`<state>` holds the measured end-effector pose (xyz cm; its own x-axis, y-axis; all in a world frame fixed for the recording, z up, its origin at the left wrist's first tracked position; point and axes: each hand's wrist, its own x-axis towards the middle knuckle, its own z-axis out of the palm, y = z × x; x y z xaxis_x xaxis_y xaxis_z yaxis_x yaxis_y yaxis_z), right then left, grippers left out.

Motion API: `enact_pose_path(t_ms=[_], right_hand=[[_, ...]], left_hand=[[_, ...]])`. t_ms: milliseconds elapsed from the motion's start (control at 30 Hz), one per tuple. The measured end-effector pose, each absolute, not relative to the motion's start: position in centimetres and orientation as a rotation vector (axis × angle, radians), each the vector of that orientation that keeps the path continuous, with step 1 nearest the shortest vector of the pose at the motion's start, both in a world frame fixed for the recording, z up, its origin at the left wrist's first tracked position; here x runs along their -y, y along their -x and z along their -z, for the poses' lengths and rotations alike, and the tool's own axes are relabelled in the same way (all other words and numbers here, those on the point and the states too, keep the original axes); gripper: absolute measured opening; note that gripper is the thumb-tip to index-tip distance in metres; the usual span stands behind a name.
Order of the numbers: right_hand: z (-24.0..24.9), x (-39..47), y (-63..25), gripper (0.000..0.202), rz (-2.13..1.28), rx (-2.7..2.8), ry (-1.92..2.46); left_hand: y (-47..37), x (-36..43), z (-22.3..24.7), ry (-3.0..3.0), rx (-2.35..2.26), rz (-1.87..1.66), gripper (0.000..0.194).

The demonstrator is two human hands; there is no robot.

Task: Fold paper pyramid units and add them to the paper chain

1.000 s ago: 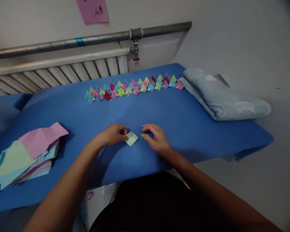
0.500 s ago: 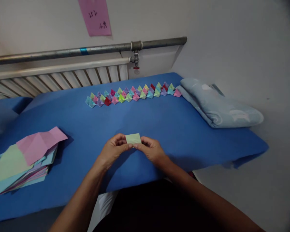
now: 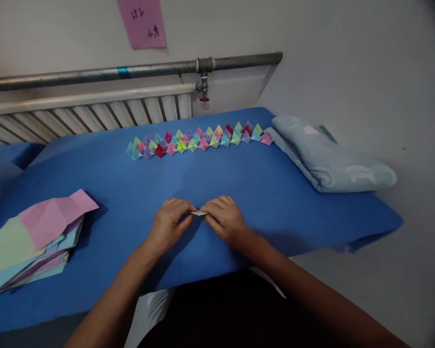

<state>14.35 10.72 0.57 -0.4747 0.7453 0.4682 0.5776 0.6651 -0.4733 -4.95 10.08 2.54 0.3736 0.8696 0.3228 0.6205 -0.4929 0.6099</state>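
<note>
A small piece of folded pale green paper (image 3: 199, 213) is held between my two hands, above the near part of the blue-covered surface (image 3: 137, 188). My left hand (image 3: 172, 220) pinches its left end between thumb and fingers. At its right end, my right hand (image 3: 224, 218) has the same kind of pinch. Only a thin sliver of the paper shows, seen nearly edge-on; the fingers hide its ends. Farther back lie rows of small folded paper pieces (image 3: 192, 144) in many colours, set close together.
On the left lies a stack of coloured paper sheets (image 3: 10, 246), topped by a creased pink sheet (image 3: 52, 217). A folded light blue blanket (image 3: 333, 159) rests at the right. Behind the surface are a radiator (image 3: 112, 113) and a metal pipe (image 3: 152, 69) with a valve (image 3: 204, 87).
The green paper has gone from a flat face turned toward me to a thin edge-on sliver. Both hands have turned over it, with their fingers now on top.
</note>
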Motion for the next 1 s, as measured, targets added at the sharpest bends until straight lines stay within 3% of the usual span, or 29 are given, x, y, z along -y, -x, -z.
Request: enact_pose_path(t_ms=[100,200,333,633,1000], right_hand=[[-0.6,-11.5,-14.6,0.018,-0.011,2.389,0.993],[-0.4,-11.7,-14.7,0.021,0.079,2.483,0.969],[0.2,-11.1,-14.9,0.022,0.047,2.595,0.955],[0.7,-10.1,-15.4,0.030,-0.172,2.545,1.038],[0.3,-9.7,-15.2,0.018,-0.223,2.574,1.075]], left_hand=[[4.7,-10.0,-1.4,-2.638,-1.367,-0.908,0.016],[4.3,-9.5,-0.5,-2.792,-1.437,-0.836,0.017],[4.2,-8.1,0.5,-2.763,-1.496,-0.689,0.016],[4.5,-6.4,0.8,-2.596,-1.490,-0.760,0.018],[4.9,-6.3,0.6,-2.649,-1.411,-0.792,0.020]])
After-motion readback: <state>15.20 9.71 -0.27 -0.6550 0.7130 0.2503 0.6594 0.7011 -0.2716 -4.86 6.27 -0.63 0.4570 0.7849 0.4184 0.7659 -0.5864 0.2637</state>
